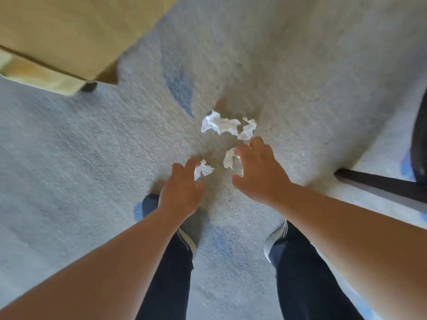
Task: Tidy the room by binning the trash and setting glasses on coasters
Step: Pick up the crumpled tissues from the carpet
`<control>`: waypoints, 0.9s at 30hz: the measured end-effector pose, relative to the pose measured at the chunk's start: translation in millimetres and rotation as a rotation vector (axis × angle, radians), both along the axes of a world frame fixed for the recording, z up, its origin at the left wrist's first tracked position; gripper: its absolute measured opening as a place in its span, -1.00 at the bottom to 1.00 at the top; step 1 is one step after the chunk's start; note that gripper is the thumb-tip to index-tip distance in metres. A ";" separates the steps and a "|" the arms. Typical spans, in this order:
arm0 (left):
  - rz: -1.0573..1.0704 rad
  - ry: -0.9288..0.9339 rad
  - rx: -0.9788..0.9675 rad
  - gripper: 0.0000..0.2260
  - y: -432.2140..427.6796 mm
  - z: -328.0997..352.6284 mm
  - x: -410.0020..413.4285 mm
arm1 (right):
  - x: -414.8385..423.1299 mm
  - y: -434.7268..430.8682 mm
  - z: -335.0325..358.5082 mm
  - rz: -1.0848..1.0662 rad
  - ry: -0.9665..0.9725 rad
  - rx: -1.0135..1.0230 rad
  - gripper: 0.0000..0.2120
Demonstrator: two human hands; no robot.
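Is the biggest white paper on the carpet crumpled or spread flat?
Crumpled: the biggest white paper is bunched, with creases and ragged edges.

You look down at the carpet (92,146). Your left grip (180,190) touches a small crumpled paper (203,169) with its fingertips; the blur hides if it pinches. Your right grip (256,167) spreads over a second piece (229,158). A big crumpled paper (219,124) and a fourth piece (248,129) lie just beyond.

Large paper wad (219,124): white, crumpled, lying on the carpet (69,158), farthest out.
Small paper wad (248,129): white, touching the large one's right side.
Third paper wad (228,159): beside the right hand (258,172).
Fourth paper wad (203,169): at the left hand (182,190) fingertips; grip unclear.
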State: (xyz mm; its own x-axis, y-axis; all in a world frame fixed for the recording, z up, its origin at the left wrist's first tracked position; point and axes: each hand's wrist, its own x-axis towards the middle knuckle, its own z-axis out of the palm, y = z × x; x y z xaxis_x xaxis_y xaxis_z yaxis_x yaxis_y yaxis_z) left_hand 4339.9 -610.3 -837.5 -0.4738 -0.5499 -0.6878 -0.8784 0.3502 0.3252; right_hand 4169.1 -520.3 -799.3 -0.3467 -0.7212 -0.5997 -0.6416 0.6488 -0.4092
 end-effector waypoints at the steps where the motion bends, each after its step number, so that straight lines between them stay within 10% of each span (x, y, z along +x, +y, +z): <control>1: -0.006 -0.014 -0.003 -0.61 2.0 -21.8 0.0 | 1.2 -0.2 -22.0 0.012 0.010 0.015 -0.56; 11: -0.016 -0.104 -0.105 -0.66 16.4 -150.9 -1.9 | 15.0 7.5 -159.6 0.135 0.084 0.057 -0.47; 17: 0.062 0.068 -0.020 -0.94 -3.0 -139.3 -22.7 | 13.2 -2.1 -172.9 0.076 0.036 0.014 -0.79; 23: 0.061 0.237 -0.119 -0.73 -41.2 -122.1 -82.0 | -24.4 -12.8 -155.7 -0.063 0.106 -0.170 -0.86; 27: -0.100 0.188 -0.141 -0.55 -47.8 -134.4 -117.9 | -58.3 -18.0 -162.3 -0.182 0.192 -0.139 -0.53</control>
State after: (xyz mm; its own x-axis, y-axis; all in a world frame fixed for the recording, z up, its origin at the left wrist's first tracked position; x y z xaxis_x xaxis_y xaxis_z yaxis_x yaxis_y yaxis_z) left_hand 4222.1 -658.0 -971.9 -0.6428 -0.5783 -0.5023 -0.7660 0.4857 0.4210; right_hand 4110.9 -538.3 -961.6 -0.5756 -0.7071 -0.4106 -0.5937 0.7067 -0.3847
